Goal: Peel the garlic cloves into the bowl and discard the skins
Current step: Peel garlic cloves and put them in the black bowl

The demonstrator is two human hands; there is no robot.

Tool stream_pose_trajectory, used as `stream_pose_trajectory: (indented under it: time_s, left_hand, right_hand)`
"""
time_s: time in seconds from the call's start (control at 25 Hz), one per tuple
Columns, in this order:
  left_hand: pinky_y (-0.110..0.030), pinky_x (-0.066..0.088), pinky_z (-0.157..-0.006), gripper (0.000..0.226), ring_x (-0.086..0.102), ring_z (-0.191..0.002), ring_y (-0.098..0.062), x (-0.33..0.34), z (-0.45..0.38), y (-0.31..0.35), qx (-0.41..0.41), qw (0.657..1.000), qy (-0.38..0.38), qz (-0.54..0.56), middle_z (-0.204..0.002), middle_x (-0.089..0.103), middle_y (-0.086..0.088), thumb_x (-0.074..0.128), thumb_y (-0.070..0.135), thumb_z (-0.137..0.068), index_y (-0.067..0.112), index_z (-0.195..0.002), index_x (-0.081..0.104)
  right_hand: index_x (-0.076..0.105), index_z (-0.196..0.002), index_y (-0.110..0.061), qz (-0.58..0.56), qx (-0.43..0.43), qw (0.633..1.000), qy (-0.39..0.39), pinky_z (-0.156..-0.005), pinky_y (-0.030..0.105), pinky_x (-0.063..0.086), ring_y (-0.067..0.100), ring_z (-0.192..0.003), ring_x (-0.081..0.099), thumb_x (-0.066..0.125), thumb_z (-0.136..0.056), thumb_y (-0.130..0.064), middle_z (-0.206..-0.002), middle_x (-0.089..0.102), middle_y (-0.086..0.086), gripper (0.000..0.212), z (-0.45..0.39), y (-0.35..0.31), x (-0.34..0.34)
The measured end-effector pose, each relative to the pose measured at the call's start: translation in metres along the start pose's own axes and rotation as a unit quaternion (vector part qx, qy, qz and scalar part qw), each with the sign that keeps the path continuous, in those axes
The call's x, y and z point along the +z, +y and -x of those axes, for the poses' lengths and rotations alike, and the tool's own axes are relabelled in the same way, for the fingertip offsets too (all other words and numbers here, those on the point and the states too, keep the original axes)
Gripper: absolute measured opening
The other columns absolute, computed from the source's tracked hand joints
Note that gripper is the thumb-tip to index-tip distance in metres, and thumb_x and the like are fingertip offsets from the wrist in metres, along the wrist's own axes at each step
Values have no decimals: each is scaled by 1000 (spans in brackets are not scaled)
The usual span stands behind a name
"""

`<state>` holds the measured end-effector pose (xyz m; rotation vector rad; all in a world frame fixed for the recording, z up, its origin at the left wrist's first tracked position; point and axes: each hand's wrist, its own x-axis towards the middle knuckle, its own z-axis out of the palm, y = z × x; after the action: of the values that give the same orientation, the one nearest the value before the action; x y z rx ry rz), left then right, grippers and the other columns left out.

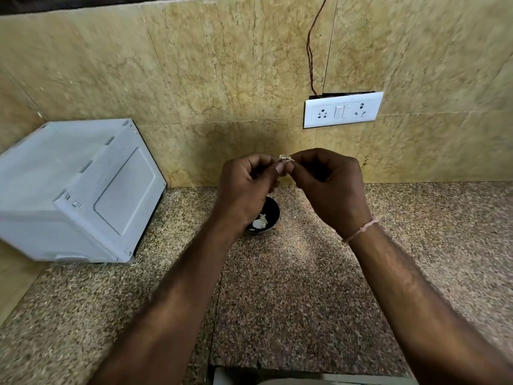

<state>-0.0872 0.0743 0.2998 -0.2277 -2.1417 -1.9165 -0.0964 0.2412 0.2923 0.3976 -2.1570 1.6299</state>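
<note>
Clove: a small pale papery-skinned garlic clove (283, 158) was pinched between left hand (245, 186) and right hand (327, 184), fingertips meeting, long axis apparently 9-to-3 | Bowl: the small dark round bowl (273, 211) was seen at 6 o'clock beneath the left hand, white peeled garlic pieces (259, 222) inside | Skins: no skin pile was seen.

Speckled granite worktop (305, 287) runs to the far marble-tiled wall (222, 65). Grey plastic box-shaped appliance (75, 190) on worktop, far left, against wall. Small dark round bowl (273, 215) on worktop, centre, right of appliance; pale peeled garlic cloves (259, 222) in it. White rectangular switch-and-socket plate (343, 109) on wall, right of centre, thin brown wire (311, 51) above it.

Both hands, left (244, 187) and right (330, 187), above bowl, meeting at a small papery garlic piece (284, 158).
</note>
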Motion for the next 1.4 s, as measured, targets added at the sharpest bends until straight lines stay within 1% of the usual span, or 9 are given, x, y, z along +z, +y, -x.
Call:
stream_pose_trajectory:
  time_s: [0.28,0.44,0.56,0.6,0.72,0.76,0.92,1.08,1.4]
  left_hand:
    - [-29,62,-71,3,73,-78,-12,4,5,-1,-7,1000,12,-17,-86,79,0,75,19,-97,19,-96,78]
    - [-32,62,-74,6,73,-81,-9,6,6,3,-4,999,10,-40,-88,78,2,74,21,-98,17,-100,77]
    - [-39,63,-71,7,72,-79,-14,6,6,5,-4,999,11,-44,-87,79,-1,73,23,-99,18,-99,78]
    - [-39,63,-69,7,72,-78,-14,7,6,6,-2,999,9,-42,-87,79,-2,74,24,-98,19,-98,79]
    - [-24,59,-68,4,73,-77,-7,10,7,11,8,1000,2,-15,-86,79,3,76,22,-96,24,-93,79]
    - [-23,58,-68,7,73,-77,-6,11,8,12,12,1000,3,-10,-85,79,3,77,21,-95,27,-91,79]
    - [-28,62,-71,13,74,-78,-6,15,7,13,31,999,0,-32,-83,79,7,78,20,-95,31,-87,78]
    - [-18,57,-69,12,73,-79,-1,21,7,14,39,998,-18,-46,-83,78,11,75,17,-97,26,-90,77]
    - [-23,61,-72,17,75,-84,-3,26,6,10,40,996,-33,-76,-86,79,14,74,22,-98,34,-86,75]
  right_hand:
    - [80,-98,-14,-21,3,1000,-17,-65,28,57,6,-68,70,78,-92,-18,-77,76,-9,7,0,0,-3]
    - [79,-100,-11,-38,14,999,-8,-67,35,60,12,-70,72,79,-92,-17,-82,78,-2,11,3,0,-2]
    - [79,-103,-8,-58,8,998,-15,-69,27,57,9,-75,73,81,-89,-13,-87,79,-1,15,5,0,-4]
    - [79,-103,-7,-68,8,998,-14,-68,26,57,9,-75,73,81,-88,-11,-87,79,0,16,6,1,-6]
    - [79,-103,-5,-82,12,997,-5,-65,26,57,12,-68,71,81,-88,-9,-83,78,3,16,7,3,-12]
    - [79,-102,-5,-82,11,997,-2,-64,28,58,13,-67,70,81,-88,-9,-82,78,5,15,8,2,-13]
    - [79,-102,-3,-96,24,995,5,-67,36,62,18,-66,69,81,-87,-7,-79,76,11,15,10,-1,-17]
    - [78,-99,-3,-97,38,994,17,-62,27,59,14,-64,69,80,-88,-8,-74,76,5,12,13,-1,-22]
    - [76,-96,-8,-48,38,998,23,-63,28,59,13,-64,70,79,-91,-11,-72,73,-5,7,16,-1,-23]
